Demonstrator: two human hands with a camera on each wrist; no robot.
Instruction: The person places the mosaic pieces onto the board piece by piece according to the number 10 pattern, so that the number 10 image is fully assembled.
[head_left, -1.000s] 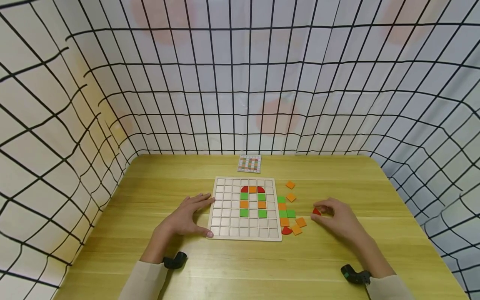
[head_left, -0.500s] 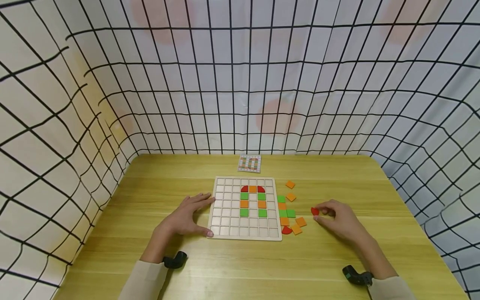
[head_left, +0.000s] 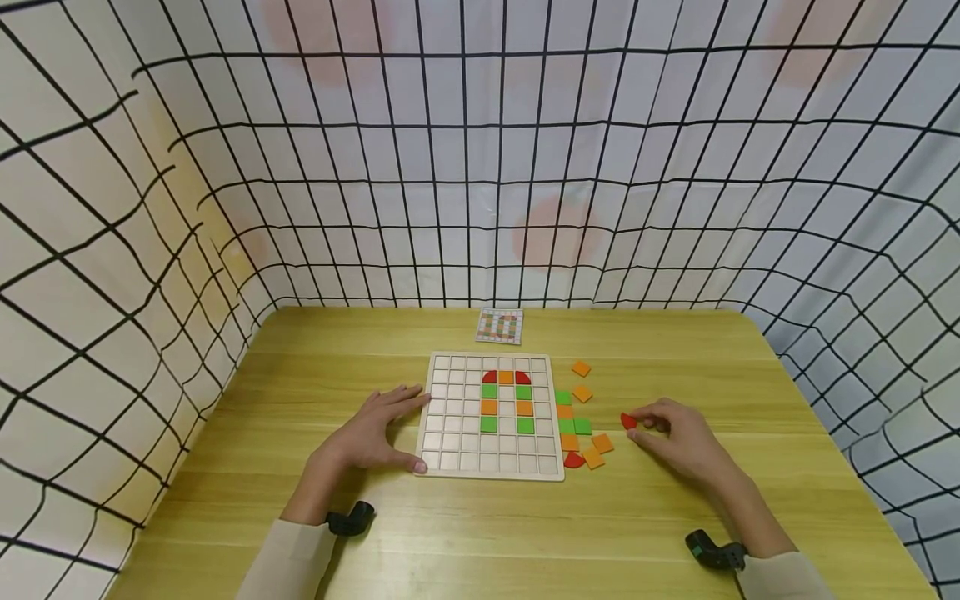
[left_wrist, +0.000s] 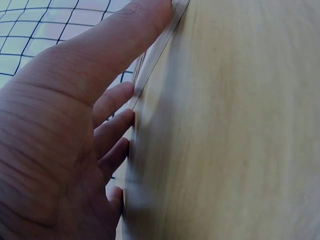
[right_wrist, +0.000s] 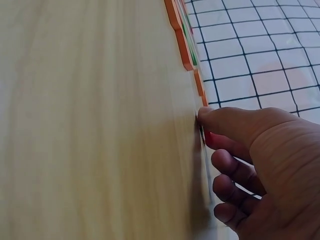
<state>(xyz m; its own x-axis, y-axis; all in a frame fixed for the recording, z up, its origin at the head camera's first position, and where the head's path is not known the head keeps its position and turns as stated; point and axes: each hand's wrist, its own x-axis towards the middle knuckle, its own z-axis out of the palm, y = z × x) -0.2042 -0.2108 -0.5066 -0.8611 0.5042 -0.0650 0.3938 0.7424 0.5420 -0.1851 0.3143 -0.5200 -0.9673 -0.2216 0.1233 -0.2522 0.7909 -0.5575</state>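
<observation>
Right hand (head_left: 675, 433): thumb and fingertips pinch a red piece (head_left: 628, 422); the remaining fingers are bent toward the palm.
Red piece: at the right hand's fingertips, right of the loose pieces and apart from them, well apart from the board; whether it touches the tabletop cannot be told.
Left hand (head_left: 371, 432): thumb and fingers spread; the thumb rests at the board's near left corner, fingertips at its left edge.
Grid board (head_left: 452, 440): flat on the tabletop (head_left: 480, 537), between the two hands; pale wood, divided into squares.
Set pieces: two red rounded pieces in the farthest filled row, an orange square (head_left: 506, 377) between them; below each red piece a column of green, orange, green.
Loose pieces: beside the board's right edge; three green squares, six orange squares and a red rounded piece (head_left: 573, 460); several lie close together, while two orange squares lie farther off toward the back.
Pattern card (head_left: 499, 326): flat beyond the board's far edge, near the back of the tabletop; small colored grid, details too small to read.
Wrists: a black device (head_left: 350, 520) on the left, another (head_left: 716, 552) on the right; beige sleeves behind both.
Surround: black grid lines against pale walls (head_left: 442, 150).
</observation>
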